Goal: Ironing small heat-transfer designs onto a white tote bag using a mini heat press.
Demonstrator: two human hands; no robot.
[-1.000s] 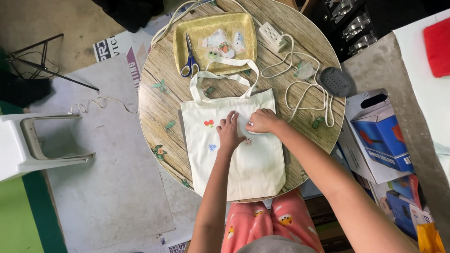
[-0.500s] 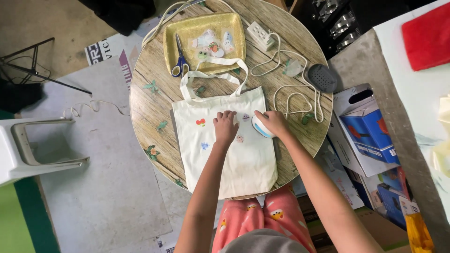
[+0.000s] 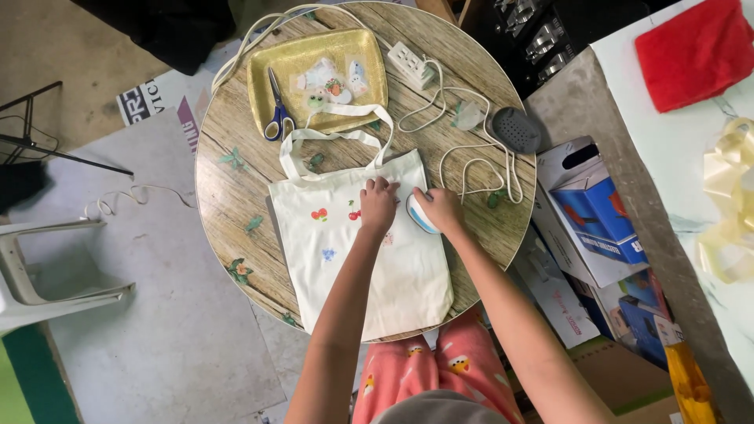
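Setting: a person is sitting at a round wooden counter (image 3: pixel 236 196), seen from above; pink patterned trousers are showing at its near edge.
Bag: a cream cloth tote bag (image 3: pixel 369 267) is lying flat across the counter's near half, handles pointing to the far edge; small coloured motifs are showing near its upper middle.
Left hand: the left hand (image 3: pixel 378 206) is pressing flat on the bag's upper middle, fingers spread and gripping nothing.
Right hand: the right hand (image 3: pixel 441 209) is curling its fingers around a small white and blue iron (image 3: pixel 419 213), resting on the bag's upper right part.
Handling: the bag is looking soft, light and limp, likely to wrinkle or slide; holding it flat by palm or lifting by its handles seems best.
Far edge: a gold tray (image 3: pixel 377 86) is holding scissors (image 3: pixel 276 119) and small patches; a white power strip (image 3: pixel 408 63) and looping cord are lying right of it.
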